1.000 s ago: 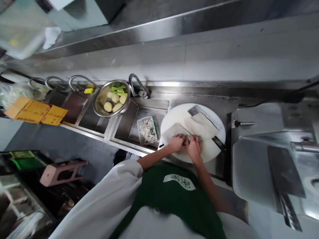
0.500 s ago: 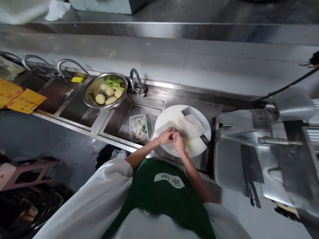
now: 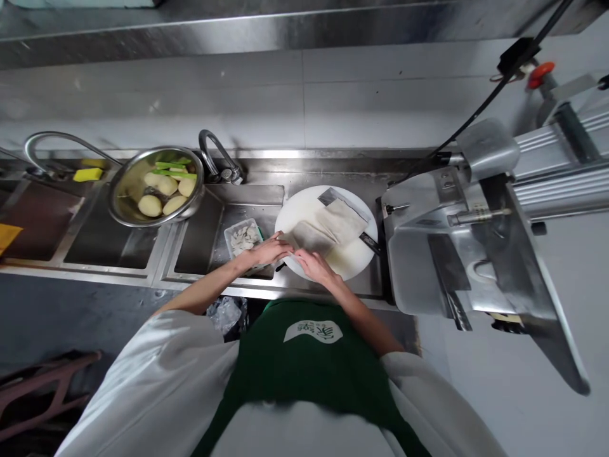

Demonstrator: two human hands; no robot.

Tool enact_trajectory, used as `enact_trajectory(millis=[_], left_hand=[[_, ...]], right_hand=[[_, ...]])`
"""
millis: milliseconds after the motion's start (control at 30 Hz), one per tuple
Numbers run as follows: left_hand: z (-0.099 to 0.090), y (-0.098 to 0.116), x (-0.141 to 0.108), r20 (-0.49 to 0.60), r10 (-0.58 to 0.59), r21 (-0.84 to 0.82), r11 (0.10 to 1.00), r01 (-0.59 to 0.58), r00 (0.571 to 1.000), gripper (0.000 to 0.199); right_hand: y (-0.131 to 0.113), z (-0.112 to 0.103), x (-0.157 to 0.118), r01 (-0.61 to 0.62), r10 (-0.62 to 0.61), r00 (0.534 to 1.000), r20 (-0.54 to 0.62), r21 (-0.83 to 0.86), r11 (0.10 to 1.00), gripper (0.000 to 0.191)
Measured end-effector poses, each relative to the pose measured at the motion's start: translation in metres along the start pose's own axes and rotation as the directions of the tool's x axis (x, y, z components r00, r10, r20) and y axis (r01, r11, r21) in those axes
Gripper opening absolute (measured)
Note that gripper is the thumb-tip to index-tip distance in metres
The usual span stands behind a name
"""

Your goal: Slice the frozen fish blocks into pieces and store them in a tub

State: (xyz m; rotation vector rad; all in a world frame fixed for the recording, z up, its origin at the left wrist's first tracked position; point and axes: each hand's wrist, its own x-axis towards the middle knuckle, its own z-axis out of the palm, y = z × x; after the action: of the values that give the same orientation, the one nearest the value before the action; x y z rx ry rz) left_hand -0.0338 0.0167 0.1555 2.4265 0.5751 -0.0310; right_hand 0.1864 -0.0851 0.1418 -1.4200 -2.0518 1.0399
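Sheets (image 3: 341, 222) are being supported ahead-right of left hand (image 3: 271, 251) and nearer right hand (image 3: 314, 264); whether either is pinching cannot be told.

The one camera here sits on the worker's head, facing forward and steeply down over the green apron (image 3: 304, 374) to the bench (image 3: 364, 183). It's near the round board (image 3: 302, 206), yet wide enough to catch the shelf (image 3: 238, 35) above and the metal machine (image 3: 413, 266) rightward.
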Motion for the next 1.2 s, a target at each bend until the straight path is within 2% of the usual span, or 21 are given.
enact_trajectory(millis=[200, 333, 467, 567, 667, 800, 867, 1000, 1100, 1200], left_hand=[[0.002, 0.014, -0.025, -0.040, -0.190, -0.229, 0.957, 0.176, 0.981, 0.024], [0.002, 0.013, -0.038, -0.076, -0.262, -0.430, 0.879, 0.206, 0.962, 0.029], [-0.015, 0.022, -0.049, -0.017, -0.351, -0.677, 0.693, 0.248, 0.936, 0.038], [-0.029, 0.035, -0.041, -0.042, -0.412, -0.773, 0.590, 0.232, 0.910, 0.042], [-0.037, 0.044, -0.011, -0.130, -0.445, -0.807, 0.566, 0.166, 0.886, 0.043], [-0.032, 0.040, 0.054, -0.117, -0.399, -0.852, 0.512, 0.114, 0.910, 0.049], [-0.029, 0.031, 0.089, -0.081, -0.364, -0.854, 0.505, 0.124, 0.928, 0.052], [-0.028, -0.002, 0.162, -0.024, -0.300, -0.791, 0.590, 0.165, 0.954, 0.054], [-0.028, -0.032, 0.215, -0.060, -0.378, -0.715, 0.662, 0.225, 0.924, 0.050], [-0.023, -0.056, 0.251, -0.092, -0.463, -0.616, 0.722, 0.315, 0.882, 0.057]], right_hand=[[-0.010, -0.004, -0.016, 0.140, -0.137, 0.990, -0.043, 0.066, 0.988, 0.021], [-0.021, -0.009, -0.025, 0.143, -0.136, 0.989, -0.057, 0.145, 0.979, 0.024], [-0.031, -0.023, -0.032, 0.072, -0.011, 0.986, -0.163, 0.370, 0.926, 0.019], [-0.029, -0.038, -0.035, 0.040, 0.188, 0.928, -0.321, 0.589, 0.807, 0.021], [-0.012, -0.047, -0.034, 0.033, 0.367, 0.851, -0.375, 0.737, 0.675, 0.032], [0.030, -0.045, -0.029, -0.042, 0.569, 0.750, -0.338, 0.834, 0.550, 0.041], [0.054, -0.045, -0.025, -0.067, 0.646, 0.672, -0.363, 0.839, 0.540, 0.042], [0.107, -0.055, -0.007, -0.039, 0.707, 0.506, -0.494, 0.806, 0.591, 0.042], [0.148, -0.067, 0.018, -0.071, 0.728, 0.419, -0.543, 0.779, 0.622, 0.038], [0.179, -0.075, 0.037, -0.170, 0.768, 0.351, -0.536, 0.770, 0.615, 0.037]])
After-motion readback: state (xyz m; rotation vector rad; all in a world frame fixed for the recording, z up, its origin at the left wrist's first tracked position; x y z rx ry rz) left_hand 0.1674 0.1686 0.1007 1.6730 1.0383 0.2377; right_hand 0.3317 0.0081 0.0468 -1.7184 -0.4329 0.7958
